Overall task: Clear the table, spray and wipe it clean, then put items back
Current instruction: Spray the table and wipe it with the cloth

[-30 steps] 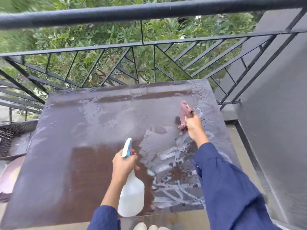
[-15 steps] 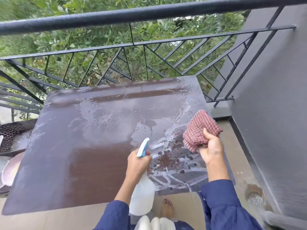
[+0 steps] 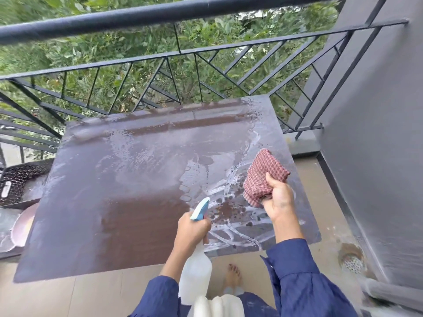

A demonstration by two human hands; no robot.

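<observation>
Item 1. Counter (image 3: 114, 191): a brown square top standing against the black railing (image 3: 160, 14). Wet film is covering most of it; white soapy streaks are lying toward the near right corner, and the near left part is looking drier.

Item 2. Spray bottle (image 3: 195, 271): white and translucent, with a blue nozzle (image 3: 200, 209). We are gripping its neck in our left hand (image 3: 192, 229), fingers curled round it, at the near edge of the counter. The nozzle is pointing out over the streaked patch, and the body is hanging below the edge.

Item 3. Cloth (image 3: 263, 175): red-checked and bunched. We are clutching it in our right hand (image 3: 278, 200), thumb and fingers wrapped round its lower end, beside the right edge of the counter. We cannot tell whether it is touching the surface.

Item 4. Surroundings: a grey wall (image 3: 377, 133) is running along the right; a round drain (image 3: 353, 263) is sitting in the floor (image 3: 80, 294) near it. Our bare foot (image 3: 232, 274) is showing below the near edge. A pale plate (image 3: 24, 221) is lying just off the left edge, partly hidden by the counter.
</observation>
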